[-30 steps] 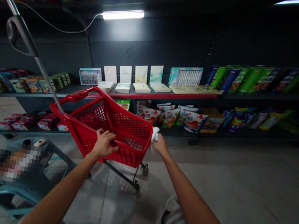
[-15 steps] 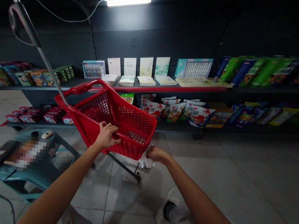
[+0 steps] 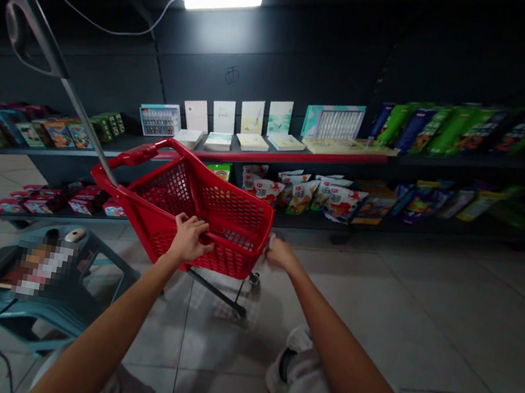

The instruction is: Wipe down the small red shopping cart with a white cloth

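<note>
A red plastic shopping cart (image 3: 240, 264) stands in front of me with its basket facing right. My left hand (image 3: 190, 238) is closed over the basket's near rim, fingers on the inside. At the basket's front end, my right hand (image 3: 281, 255) is closed on a white cloth (image 3: 269, 252), pressed close against the red outer wall. Most of the cloth is hidden by my fingers, and it is slightly blurred.
Behind the cart runs a dark shelf with standing books (image 3: 252, 117), snack bags (image 3: 342, 202) and a pen set (image 3: 334, 122). A blue-green stool (image 3: 88, 288) with items on it stands left. A metal pole (image 3: 80, 107) slants across the left side. A lamp (image 3: 223, 0) glows above.
My right hand and the cloth have moved up along the basket's front end. My left hand stays on the rim. The view has shifted slightly.
</note>
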`<state>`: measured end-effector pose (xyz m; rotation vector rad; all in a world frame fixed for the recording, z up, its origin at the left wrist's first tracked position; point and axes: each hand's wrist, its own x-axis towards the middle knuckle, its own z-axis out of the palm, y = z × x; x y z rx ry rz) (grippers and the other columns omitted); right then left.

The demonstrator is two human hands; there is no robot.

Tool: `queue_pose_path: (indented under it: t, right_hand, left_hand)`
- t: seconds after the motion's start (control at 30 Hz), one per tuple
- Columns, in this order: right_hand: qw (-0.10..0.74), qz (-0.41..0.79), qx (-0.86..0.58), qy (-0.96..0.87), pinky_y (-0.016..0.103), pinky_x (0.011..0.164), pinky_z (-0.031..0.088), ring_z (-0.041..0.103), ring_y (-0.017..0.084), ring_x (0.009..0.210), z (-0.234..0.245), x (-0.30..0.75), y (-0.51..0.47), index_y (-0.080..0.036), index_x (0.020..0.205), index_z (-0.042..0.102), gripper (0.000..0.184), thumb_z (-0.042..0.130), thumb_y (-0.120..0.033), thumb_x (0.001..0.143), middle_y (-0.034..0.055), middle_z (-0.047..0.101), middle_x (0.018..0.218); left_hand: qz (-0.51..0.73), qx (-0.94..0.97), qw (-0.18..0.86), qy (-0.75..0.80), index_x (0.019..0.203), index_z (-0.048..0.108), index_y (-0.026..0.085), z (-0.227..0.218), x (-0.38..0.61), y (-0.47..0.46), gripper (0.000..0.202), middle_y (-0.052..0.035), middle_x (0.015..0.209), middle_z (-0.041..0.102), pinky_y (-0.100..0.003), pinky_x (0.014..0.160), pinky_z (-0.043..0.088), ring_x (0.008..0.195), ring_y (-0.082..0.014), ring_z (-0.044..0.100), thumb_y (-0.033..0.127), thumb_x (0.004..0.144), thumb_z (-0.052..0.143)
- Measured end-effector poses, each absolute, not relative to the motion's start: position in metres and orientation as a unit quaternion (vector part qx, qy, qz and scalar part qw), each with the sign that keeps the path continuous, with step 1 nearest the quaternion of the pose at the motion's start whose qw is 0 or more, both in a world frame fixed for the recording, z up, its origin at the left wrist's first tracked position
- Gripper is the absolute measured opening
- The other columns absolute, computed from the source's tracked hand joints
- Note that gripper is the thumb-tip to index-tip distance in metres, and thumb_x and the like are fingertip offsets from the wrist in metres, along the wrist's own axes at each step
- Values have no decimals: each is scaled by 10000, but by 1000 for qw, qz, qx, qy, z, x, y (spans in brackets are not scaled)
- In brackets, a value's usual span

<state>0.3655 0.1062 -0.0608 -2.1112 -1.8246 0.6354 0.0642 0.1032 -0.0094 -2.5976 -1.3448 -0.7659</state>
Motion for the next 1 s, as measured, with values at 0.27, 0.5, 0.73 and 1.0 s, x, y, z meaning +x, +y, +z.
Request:
queue_pose_path:
  t: [0.27,0.5,0.73,1.0]
  right_hand:
    - [159,215,-731,-628,242,708,449,705,241,917,-56,395,101,-138,995,726,232,670,-176,773,142,759,999]
    - [424,106,-689,-578,286,733,470,656,235,853,-29,413,98,-169,1038,647,293,607,-329,796,106,732,978]
    - [447,75,-602,-657,335,898,492,639,250,997,-31,375,104,-187,1050,617,297,512,-204,774,120,704,1063]
    - [452,72,-592,-664,360,911,497,628,247,988,-25,363,115,-193,1011,562,214,510,-224,805,114,671,1036]
  left_hand:
    - [-224,-875,40,-427,768,582,224,-1,53,98,101,-16,833,696,-495,1034,244,923,-229,573,308,798,629]
    - [-187,-880,-22,-436,730,601,203,12,40,100,231,1,814,703,-475,1063,209,945,-194,572,297,904,481]
    - [-174,-879,-62,-439,646,602,193,17,31,103,347,9,760,705,-462,1064,204,882,-168,568,309,927,435]
    - [-140,-898,-64,-413,603,632,208,11,18,119,268,-2,744,698,-484,1140,203,916,-186,586,289,831,518]
